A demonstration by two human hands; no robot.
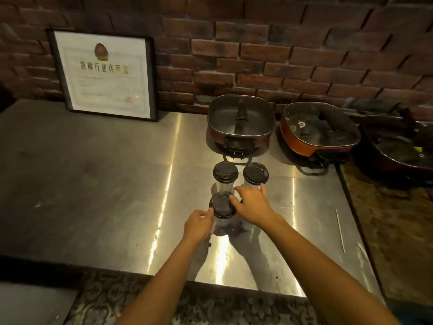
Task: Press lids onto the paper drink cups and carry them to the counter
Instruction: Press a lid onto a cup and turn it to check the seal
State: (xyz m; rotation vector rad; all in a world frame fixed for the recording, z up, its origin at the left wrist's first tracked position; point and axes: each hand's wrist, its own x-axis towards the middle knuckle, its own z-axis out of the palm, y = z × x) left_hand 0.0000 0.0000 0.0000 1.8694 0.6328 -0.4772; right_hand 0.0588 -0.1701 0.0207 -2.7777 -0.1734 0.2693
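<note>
Three tall pale drink cups stand close together on the brushed steel worktop (pixel 117 184), each capped with a round black plastic lid. The nearest cup (pixel 222 222) is the one in hand, and its lid (pixel 221 205) sits on the rim, dark and glossy with a raised edge. The left hand (pixel 198 225) has its grip curled round that cup's side, thumb up by the lid's edge. The right hand (pixel 251 205) lies just beside the cup on the other side, its grip wide and holding nothing, thumb touching the lid's rim and fingers spread towards the two cups behind. Those two, the far left cup (pixel 224 185) and the far right cup (pixel 248 184), stand side by side just in front of a square dark electric pan (pixel 241 118) with a glass cover. To its right sits a square orange-red pan (pixel 319 127). Against the red-brown brick wall (pixel 257 43) leans a black-framed white certificate (pixel 105 73). Its gold Chinese heading shows 行业许可 in the middle, under a red-gold emblem, with a red stamp low on the right. The small print is too blurred to read.
</note>
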